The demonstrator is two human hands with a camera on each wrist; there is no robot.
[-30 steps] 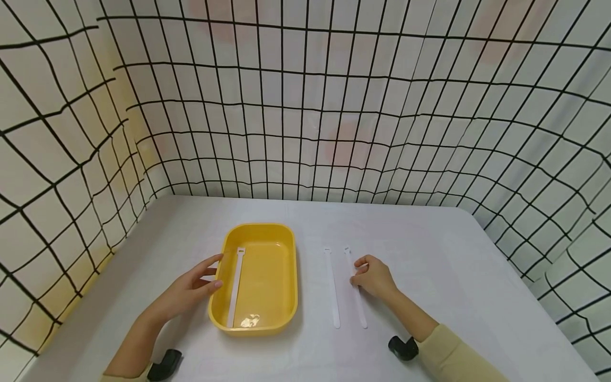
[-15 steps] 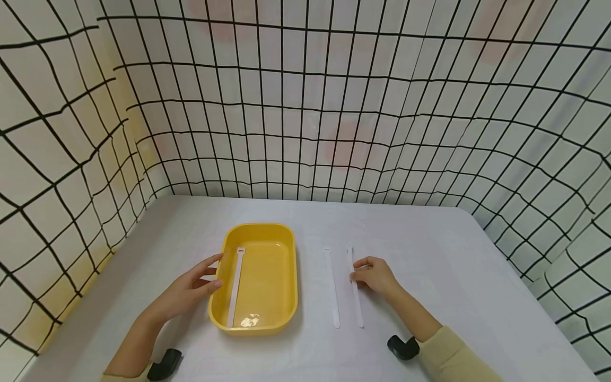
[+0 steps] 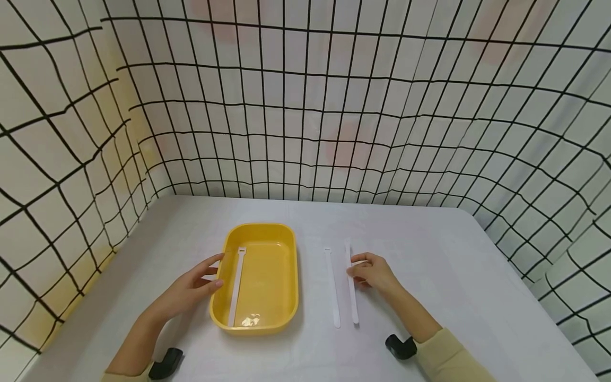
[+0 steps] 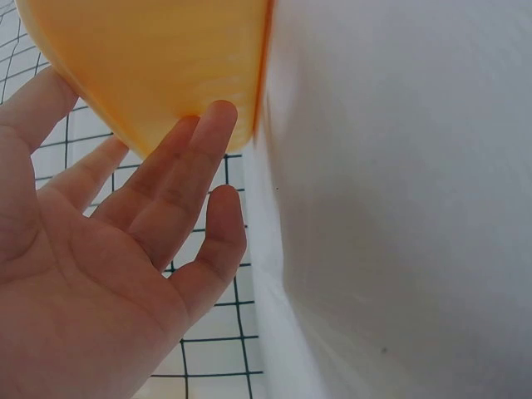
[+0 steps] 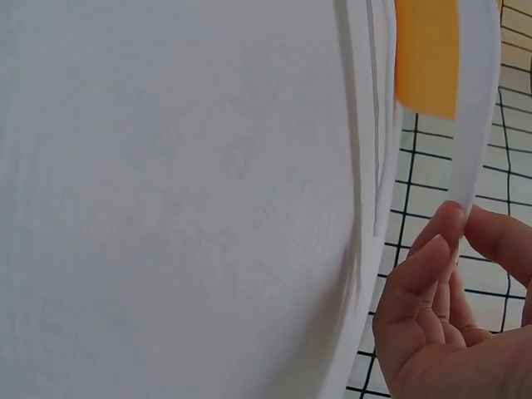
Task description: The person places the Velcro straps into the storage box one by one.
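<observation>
My right hand (image 3: 376, 275) pinches a white strap with a slotted head, like a hook-and-loop cable tie (image 3: 352, 297), between thumb and fingertips. In the right wrist view that cable tie (image 5: 476, 108) rises from the fingertips, lifted off the table. A second white cable tie (image 3: 333, 292) lies flat just to its left. A third cable tie (image 3: 237, 286) rests lengthwise along the left side inside a yellow tray (image 3: 269, 281). My left hand (image 3: 191, 289) is at the tray's left rim; in the left wrist view its loosely extended fingers (image 4: 218, 125) touch the outer wall.
A white cloth covers the table (image 3: 429, 249). Black wire grid (image 3: 305, 111) with white sheeting behind it surrounds the far and side edges. Black wrist devices (image 3: 164, 363) sit at both wrists.
The right hand has taken hold of the rightmost cable tie, raised it from the table and shifted it slightly left. The left hand and the tray stay in place.
</observation>
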